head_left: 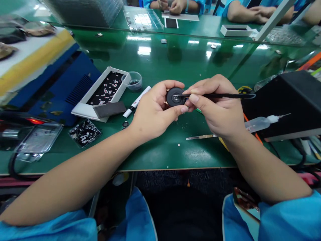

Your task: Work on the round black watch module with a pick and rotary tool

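Observation:
My left hand point(157, 110) is closed around the edge of a round black disc-shaped part point(172, 101), likely a watch case, held up above the green table. Pinched between the thumb and fingers of my right hand point(217, 107) is a pair of black tweezers point(223, 96). Their tip touches the middle of the disc, where a small silvery centre shows. What the tip holds, if anything, is too small to tell. The right fingertips are close against the disc's right edge. Below the right hand lies a thin blade-like tool point(200, 137).
Left of my hands are a white box point(100, 90) with small parts, a clear cup point(135, 82), a white marker point(137, 101) and a clear tray point(84, 133) of parts. A black box-shaped device point(288, 100) and a needle bottle point(262, 124) stand right. Other people's hands are across the table.

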`<state>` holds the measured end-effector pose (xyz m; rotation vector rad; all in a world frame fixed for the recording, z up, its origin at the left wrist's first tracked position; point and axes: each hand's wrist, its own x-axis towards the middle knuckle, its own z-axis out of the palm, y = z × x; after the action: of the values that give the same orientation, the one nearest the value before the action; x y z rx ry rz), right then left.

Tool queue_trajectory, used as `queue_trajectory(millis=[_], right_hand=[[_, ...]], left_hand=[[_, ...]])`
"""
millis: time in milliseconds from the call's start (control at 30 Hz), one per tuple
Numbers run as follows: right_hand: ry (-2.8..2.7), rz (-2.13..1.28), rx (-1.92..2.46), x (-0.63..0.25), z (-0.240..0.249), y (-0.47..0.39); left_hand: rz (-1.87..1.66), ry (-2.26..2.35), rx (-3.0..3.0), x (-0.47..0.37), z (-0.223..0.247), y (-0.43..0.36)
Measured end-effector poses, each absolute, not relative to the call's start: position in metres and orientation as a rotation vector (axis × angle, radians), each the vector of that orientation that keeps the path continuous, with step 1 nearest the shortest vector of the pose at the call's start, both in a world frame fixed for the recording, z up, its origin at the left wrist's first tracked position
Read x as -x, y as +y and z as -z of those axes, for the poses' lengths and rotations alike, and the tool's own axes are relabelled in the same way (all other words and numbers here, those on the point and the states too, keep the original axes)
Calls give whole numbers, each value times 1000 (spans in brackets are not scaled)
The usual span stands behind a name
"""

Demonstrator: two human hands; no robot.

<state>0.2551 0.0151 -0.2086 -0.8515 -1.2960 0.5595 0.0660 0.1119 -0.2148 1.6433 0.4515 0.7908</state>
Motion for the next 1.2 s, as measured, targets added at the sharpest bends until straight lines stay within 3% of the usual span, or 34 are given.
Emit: queue_trajectory(millis=[1200], right_hand=[[-1242, -573, 954, -251, 205, 4]], left_hand=[[-695, 445, -1589, -70, 222, 111]])
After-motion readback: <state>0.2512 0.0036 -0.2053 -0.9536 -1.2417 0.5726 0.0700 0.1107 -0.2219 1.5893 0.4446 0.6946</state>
